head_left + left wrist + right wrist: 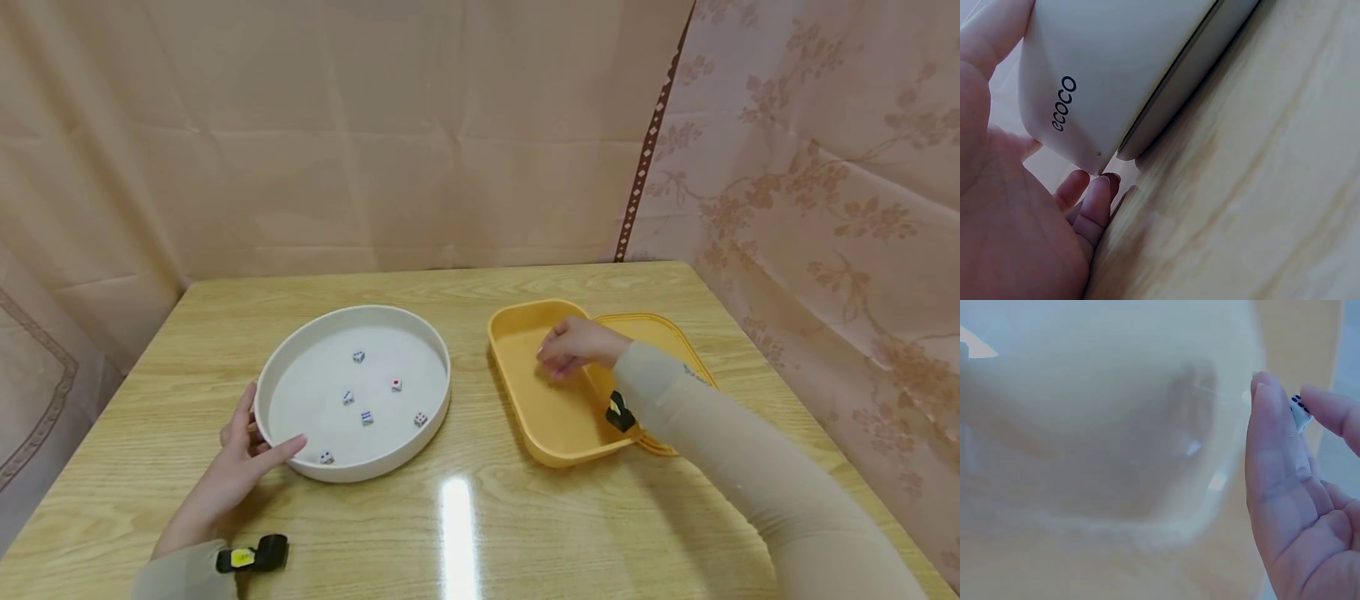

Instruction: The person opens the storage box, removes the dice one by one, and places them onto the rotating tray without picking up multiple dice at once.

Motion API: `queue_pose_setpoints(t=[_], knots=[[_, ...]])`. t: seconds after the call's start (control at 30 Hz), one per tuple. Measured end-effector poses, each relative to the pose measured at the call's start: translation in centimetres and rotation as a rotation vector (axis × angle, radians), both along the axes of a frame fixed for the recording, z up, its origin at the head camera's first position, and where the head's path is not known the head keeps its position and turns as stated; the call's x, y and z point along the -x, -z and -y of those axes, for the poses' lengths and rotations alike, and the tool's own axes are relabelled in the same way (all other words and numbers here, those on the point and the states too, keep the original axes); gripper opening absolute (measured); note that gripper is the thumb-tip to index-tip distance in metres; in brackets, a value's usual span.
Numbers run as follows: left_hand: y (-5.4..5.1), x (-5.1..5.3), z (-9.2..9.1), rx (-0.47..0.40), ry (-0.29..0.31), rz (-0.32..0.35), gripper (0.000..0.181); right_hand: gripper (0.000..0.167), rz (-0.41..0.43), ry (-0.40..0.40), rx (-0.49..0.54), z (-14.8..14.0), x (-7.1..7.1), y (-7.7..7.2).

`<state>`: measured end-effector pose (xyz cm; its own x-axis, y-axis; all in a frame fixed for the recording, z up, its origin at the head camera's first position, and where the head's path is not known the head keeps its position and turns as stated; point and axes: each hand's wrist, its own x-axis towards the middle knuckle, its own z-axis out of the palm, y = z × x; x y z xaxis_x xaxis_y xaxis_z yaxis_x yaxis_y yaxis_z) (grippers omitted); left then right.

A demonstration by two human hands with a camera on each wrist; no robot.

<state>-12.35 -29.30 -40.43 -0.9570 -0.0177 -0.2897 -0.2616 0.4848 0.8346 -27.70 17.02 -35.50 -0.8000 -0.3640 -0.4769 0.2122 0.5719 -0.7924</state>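
A round white tray with a raised rim stands on the left of the table, and several small white dice lie spread in it. My left hand grips its near left edge, thumb over the rim. In the left wrist view, fingertips reach the underside of the tray's wall, which bears the word "ecoco". Above the yellow rectangular box, my right hand pinches a white die between thumb and fingers. That die cannot be made out in the head view.
A yellow lid lies to the right of the box, partly under it and behind the right forearm. The wooden table backs onto a beige curtain, with a flowered cloth along the right side.
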Motion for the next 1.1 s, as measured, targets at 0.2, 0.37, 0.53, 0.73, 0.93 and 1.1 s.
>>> queue_pose_setpoints(t=[0.2,0.37,0.53,0.73,0.93,1.1], knots=[[-0.1,0.0,-0.1,-0.003,-0.001,-0.005,0.114,0.023,-0.03,-0.006,0.056,0.6,0.1,-1.2],[-0.1,0.0,-0.1,-0.034,-0.007,0.004,0.115,0.027,-0.042,-0.003,0.089,1.4,-0.3,-2.4],[-0.1,0.0,-0.1,-0.037,-0.01,0.006,0.115,0.027,-0.041,-0.02,0.127,2.0,-0.5,-3.5],[-0.1,-0.1,-0.1,-0.02,-0.006,-0.001,0.115,0.027,-0.049,-0.031,0.172,2.8,-0.3,-4.7],[-0.1,-0.1,-0.2,-0.012,-0.008,0.0,0.115,0.024,-0.044,-0.051,0.187,3.7,-0.4,-5.3],[-0.2,0.0,-0.1,-0.009,-0.012,0.024,0.115,0.019,-0.032,-0.062,0.229,4.8,-0.6,-5.6]])
